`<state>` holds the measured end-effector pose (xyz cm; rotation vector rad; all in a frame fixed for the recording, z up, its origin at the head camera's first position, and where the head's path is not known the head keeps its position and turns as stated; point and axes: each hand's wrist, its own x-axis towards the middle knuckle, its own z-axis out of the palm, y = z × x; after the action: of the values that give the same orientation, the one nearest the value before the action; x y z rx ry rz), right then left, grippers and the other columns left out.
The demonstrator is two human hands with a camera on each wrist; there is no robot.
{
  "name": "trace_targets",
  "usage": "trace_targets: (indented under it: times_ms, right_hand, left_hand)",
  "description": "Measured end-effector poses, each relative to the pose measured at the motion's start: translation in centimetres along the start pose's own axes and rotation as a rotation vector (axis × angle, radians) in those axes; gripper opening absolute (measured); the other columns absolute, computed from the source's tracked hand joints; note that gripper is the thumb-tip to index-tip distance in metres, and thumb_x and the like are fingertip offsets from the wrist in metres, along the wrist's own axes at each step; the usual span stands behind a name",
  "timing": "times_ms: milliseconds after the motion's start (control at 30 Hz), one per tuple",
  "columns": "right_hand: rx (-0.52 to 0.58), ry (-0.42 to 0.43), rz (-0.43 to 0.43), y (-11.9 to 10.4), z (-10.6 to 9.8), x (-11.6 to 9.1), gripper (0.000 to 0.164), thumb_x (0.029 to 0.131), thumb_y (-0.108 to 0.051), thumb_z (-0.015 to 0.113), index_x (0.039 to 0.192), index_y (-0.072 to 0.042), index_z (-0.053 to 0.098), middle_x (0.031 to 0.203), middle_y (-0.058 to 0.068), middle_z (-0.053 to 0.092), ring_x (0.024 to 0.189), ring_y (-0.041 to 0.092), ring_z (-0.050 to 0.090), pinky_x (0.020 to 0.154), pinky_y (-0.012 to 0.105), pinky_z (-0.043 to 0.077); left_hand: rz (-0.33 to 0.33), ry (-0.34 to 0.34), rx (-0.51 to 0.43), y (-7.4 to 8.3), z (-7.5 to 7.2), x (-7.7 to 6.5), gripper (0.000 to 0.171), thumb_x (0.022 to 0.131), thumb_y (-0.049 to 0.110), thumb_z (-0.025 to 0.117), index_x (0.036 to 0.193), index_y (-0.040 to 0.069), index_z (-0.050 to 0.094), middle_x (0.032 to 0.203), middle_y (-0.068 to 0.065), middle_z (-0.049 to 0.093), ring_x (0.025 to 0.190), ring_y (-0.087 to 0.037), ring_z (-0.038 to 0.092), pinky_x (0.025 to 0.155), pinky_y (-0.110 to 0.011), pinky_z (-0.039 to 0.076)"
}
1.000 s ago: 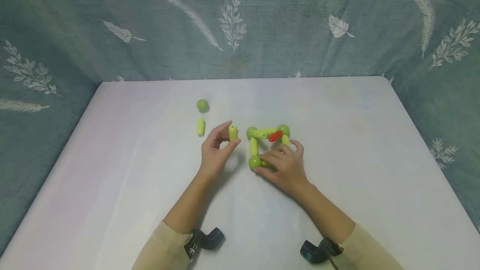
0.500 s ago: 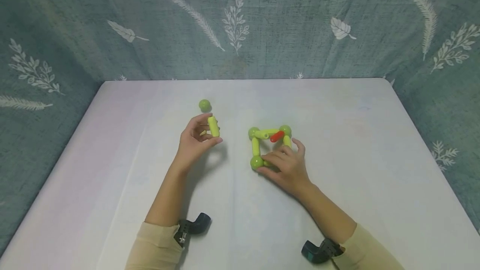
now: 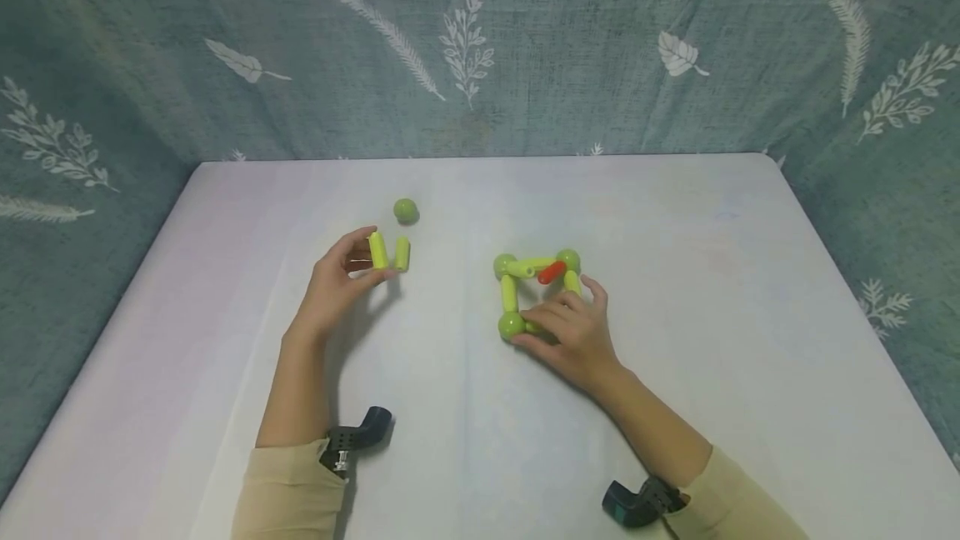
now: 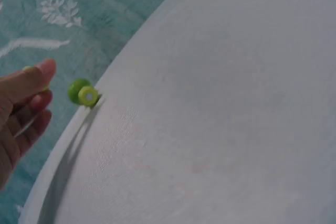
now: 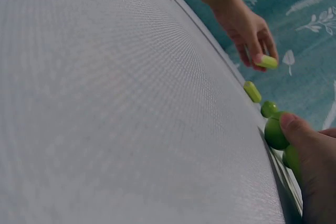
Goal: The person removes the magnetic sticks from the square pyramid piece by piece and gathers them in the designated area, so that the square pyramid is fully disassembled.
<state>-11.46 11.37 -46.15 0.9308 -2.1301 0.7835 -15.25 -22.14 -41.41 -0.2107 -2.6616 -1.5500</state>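
My left hand (image 3: 330,286) pinches a yellow-green toy rod (image 3: 378,250) between thumb and fingers, above the table on the left; the right wrist view shows this rod (image 5: 268,62) held at the fingertips. Just right of it, a second yellow-green rod (image 3: 402,254) lies on the table. My right hand (image 3: 573,336) grips the near side of a square frame of green balls and yellow-green rods (image 3: 509,294). Its thumb presses the near-left ball (image 5: 275,130). The hand hides the frame's near-right corner. A red rod (image 3: 552,272) sticks out from the far-right ball (image 3: 568,260).
One loose green ball (image 3: 406,210) sits behind the loose rod. The white table (image 3: 675,232) meets a green leaf-patterned cloth (image 3: 555,65) at its back and sides. Each wrist wears a black camera mount (image 3: 360,432).
My left hand has moved left with its rod, from beside the frame, past the loose rod, to that rod's left side. The right hand and the frame have stayed in place.
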Motion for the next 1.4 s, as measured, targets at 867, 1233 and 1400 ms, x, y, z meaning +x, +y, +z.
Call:
trace_targets:
  times_ms: [867,1233,1400]
  right_hand:
    - [0.022,-0.04,0.003,0.2,-0.4,-0.2,0.031,0.07,-0.034,0.078,0.091,-0.012,0.073,0.083,-0.001,0.072,0.081,0.02,0.061,0.095,0.063,0.029]
    - [0.161,-0.114,0.088,0.7,-0.5,-0.7,0.031,0.067,-0.017,0.083,0.093,-0.005,0.071,0.087,0.004,0.072,0.085,0.021,0.062,0.098,0.054,0.035]
    - [0.209,-0.125,0.109,0.9,-0.6,-0.6,0.031,0.066,-0.012,0.084,0.093,-0.004,0.071,0.088,0.005,0.072,0.088,0.022,0.063,0.098,0.054,0.036]
  left_hand:
    - [-0.107,-0.126,0.26,-4.2,-0.9,2.6,0.067,0.084,0.029,0.072,0.141,0.009,0.043,0.131,-0.015,0.041,0.128,-0.035,0.034,0.108,-0.051,0.03]
    - [-0.102,-0.113,0.29,-4.5,-1.2,2.8,0.071,0.083,0.036,0.072,0.142,0.01,0.042,0.133,-0.016,0.043,0.122,-0.036,0.038,0.101,-0.054,0.035]
    - [-0.085,-0.066,0.31,-4.5,-0.7,2.6,0.064,0.084,0.035,0.071,0.137,0.008,0.049,0.133,-0.014,0.047,0.123,-0.034,0.039,0.103,-0.052,0.035]
